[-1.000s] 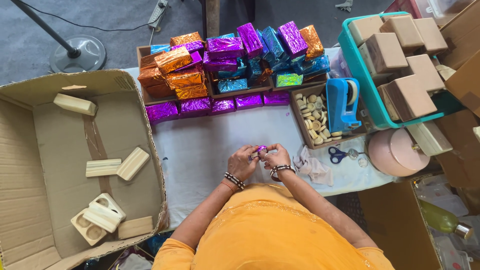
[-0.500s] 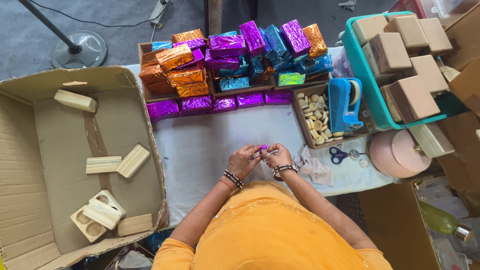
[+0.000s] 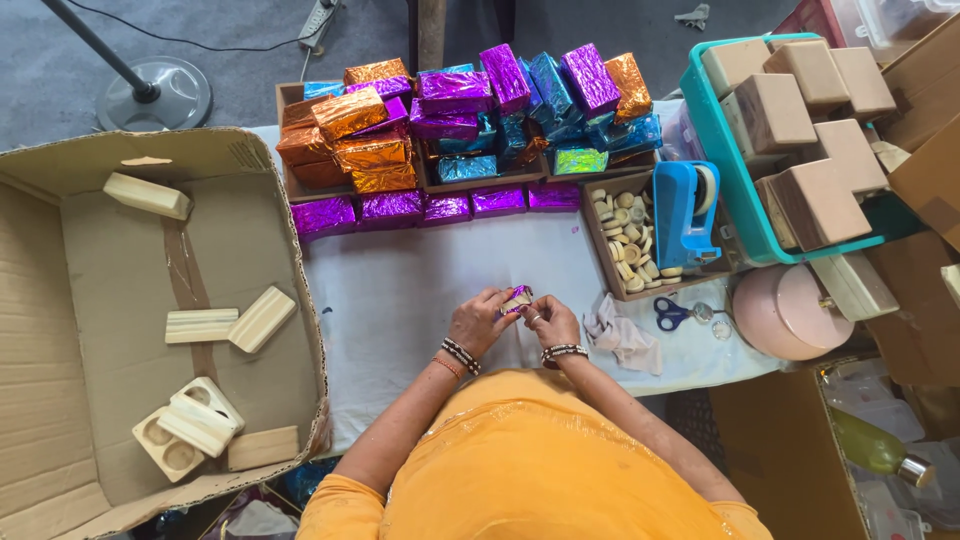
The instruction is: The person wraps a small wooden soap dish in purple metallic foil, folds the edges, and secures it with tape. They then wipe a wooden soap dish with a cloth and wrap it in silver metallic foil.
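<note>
Over the white table point(image 3: 400, 290), my left hand point(image 3: 478, 322) and my right hand point(image 3: 553, 321) meet at a small round piece half covered in purple foil point(image 3: 518, 299). Both hands pinch it between the fingertips. Bangles sit on both wrists. An orange garment fills the bottom of the view. Behind the hands lies a row of purple foil-wrapped blocks point(image 3: 420, 208), with a heap of orange, purple, blue and green wrapped blocks point(image 3: 470, 110) stacked in trays further back.
A large open cardboard box point(image 3: 150, 320) with several wooden blocks stands at the left. To the right are a small box of round pale pieces point(image 3: 627, 240), a blue tape dispenser point(image 3: 685, 210), scissors point(image 3: 672, 314), a crumpled cloth point(image 3: 620, 335), a pink round tin point(image 3: 785, 312) and a teal crate point(image 3: 720, 150) of brown blocks.
The hands stay in the same spot on the table. The fingers have shifted slightly around the small foil piece.
</note>
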